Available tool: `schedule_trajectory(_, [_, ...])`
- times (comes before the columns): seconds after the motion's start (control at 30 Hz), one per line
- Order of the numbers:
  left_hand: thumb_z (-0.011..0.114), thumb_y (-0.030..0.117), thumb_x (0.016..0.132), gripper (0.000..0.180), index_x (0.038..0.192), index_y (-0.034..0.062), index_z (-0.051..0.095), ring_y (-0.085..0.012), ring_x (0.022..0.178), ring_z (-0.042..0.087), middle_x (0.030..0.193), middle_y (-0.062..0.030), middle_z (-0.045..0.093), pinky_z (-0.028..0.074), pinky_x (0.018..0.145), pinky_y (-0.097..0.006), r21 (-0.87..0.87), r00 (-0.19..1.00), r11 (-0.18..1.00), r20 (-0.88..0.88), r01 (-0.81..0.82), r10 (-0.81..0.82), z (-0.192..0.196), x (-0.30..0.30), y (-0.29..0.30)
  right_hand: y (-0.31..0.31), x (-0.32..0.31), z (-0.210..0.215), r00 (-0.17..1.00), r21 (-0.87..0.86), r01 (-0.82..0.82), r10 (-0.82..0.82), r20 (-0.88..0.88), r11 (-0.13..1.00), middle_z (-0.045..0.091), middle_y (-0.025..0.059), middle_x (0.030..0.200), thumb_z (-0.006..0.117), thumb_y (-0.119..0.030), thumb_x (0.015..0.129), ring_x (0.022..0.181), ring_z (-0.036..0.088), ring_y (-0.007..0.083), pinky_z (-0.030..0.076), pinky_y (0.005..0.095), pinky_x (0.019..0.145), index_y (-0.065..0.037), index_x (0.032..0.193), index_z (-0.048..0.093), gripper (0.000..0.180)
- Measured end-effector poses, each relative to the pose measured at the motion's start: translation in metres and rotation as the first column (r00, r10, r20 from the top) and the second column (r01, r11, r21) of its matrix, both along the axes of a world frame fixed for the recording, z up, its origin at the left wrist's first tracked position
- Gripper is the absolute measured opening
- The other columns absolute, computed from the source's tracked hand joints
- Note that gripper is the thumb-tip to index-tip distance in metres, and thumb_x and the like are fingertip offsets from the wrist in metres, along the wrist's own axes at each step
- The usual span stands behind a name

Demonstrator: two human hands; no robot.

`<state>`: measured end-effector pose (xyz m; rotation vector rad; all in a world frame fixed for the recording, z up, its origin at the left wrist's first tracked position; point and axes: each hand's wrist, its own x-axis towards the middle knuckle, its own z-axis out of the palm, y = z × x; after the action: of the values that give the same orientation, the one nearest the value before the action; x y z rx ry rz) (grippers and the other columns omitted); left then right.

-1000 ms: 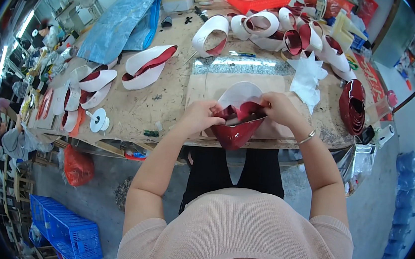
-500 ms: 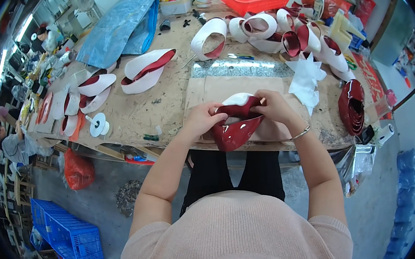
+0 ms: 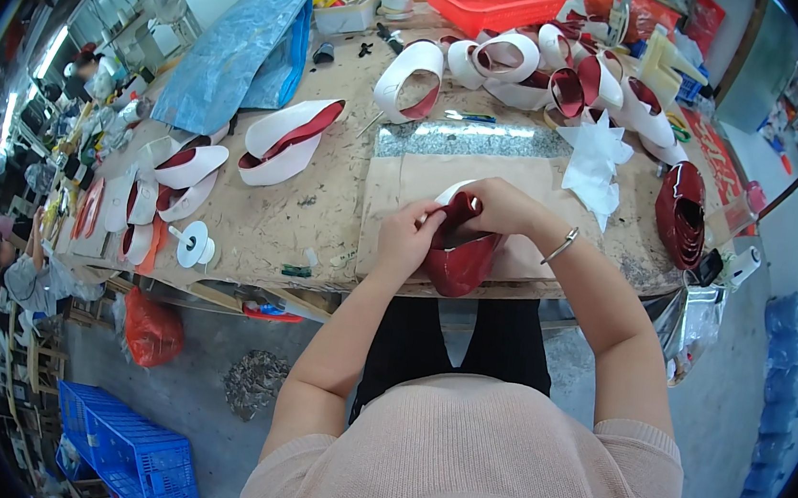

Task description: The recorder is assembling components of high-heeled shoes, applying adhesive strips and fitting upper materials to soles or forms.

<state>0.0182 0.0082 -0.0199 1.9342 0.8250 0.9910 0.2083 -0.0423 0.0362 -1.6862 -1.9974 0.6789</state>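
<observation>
A glossy dark red shoe upper [image 3: 458, 262] with a white lining hangs over the front of the work board, held between both hands. My left hand [image 3: 407, 235] pinches its left edge, thumb and fingers closed together. My right hand [image 3: 504, 209] grips the far right side, its fingers partly hidden in the folded red material. The rim between them is bent inward. Underneath lies a brown board [image 3: 396, 177] with a speckled stone slab [image 3: 472, 139] at its far side. A white cut sheet [image 3: 594, 167] lies to the right of my right hand.
Several white and red uppers [image 3: 506, 58] are heaped at the back. Stacked red uppers [image 3: 681, 214] stand right. More uppers [image 3: 289, 141] lie left, near a blue plastic sheet [image 3: 230, 60] and a white spool [image 3: 195, 245]. A red basket [image 3: 490, 3] stands behind; blue crates [image 3: 130, 449] stand on the floor.
My hands have come closer together and the upper's rim has folded inward between them. My right hand has moved over the opening. The view has shifted slightly.
</observation>
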Motion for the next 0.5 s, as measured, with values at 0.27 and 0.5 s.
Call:
schedule_trajectory(0.27, [0.058,0.045,0.086,0.039,0.094,0.0074,0.065,-0.0228,0.084,0.057,0.088,-0.0084,0.060,0.029,0.096,-0.040,0.509,0.942,0.849,-0.333,0.144,0.040,0.007,-0.043,-0.066,0.018,-0.012,0.002,0.980,-0.004,-0.032,0.032,0.194,0.999,0.067,0.0160,0.085,0.074,-0.016,0.067,0.079,0.063,0.0310,0.050,0.0384,0.072,-0.003,0.099,0.067,0.035])
schedule_trajectory(0.5, [0.058,0.041,0.087,0.050,0.112,-0.0018,0.061,-0.0322,0.114,0.052,0.114,-0.0165,0.060,0.033,0.100,-0.043,0.499,0.959,0.864,-0.271,0.063,0.086,-0.011,-0.050,-0.065,0.037,-0.033,0.007,0.938,-0.130,-0.196,0.225,0.263,0.972,0.066,0.0131,0.082,0.074,-0.010,0.065,0.078,0.063,0.0302,0.050,0.0383,0.070,-0.008,0.095,0.068,0.031])
